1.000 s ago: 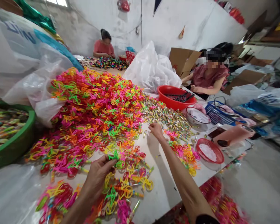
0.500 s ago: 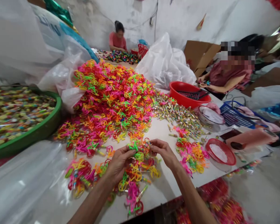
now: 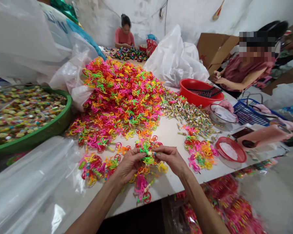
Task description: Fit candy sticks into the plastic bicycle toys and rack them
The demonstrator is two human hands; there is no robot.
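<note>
My left hand (image 3: 129,164) pinches a small green plastic toy piece (image 3: 146,152) above the white table (image 3: 168,133). My right hand (image 3: 170,158) meets it from the right, its fingers pinched on a thin candy tube (image 3: 153,153) at the green piece. Below both hands lies a small heap of pink, yellow and orange toy pieces (image 3: 141,188). A large pile of neon plastic pieces (image 3: 119,94) rises behind them, and a spread of small wrapped candy tubes (image 3: 188,115) lies to the right of it.
A green basin (image 3: 51,128) of candies sits at left, clear plastic sheeting (image 3: 26,185) in front of it. Right side: a red basin (image 3: 197,92), a red basket (image 3: 230,149), a blue basket (image 3: 249,113). Two other people sit at the table's far end and right.
My right hand came back from the candy tubes to meet my left hand at the green piece. The view dropped and shifted left; both hands sit closer together now.
</note>
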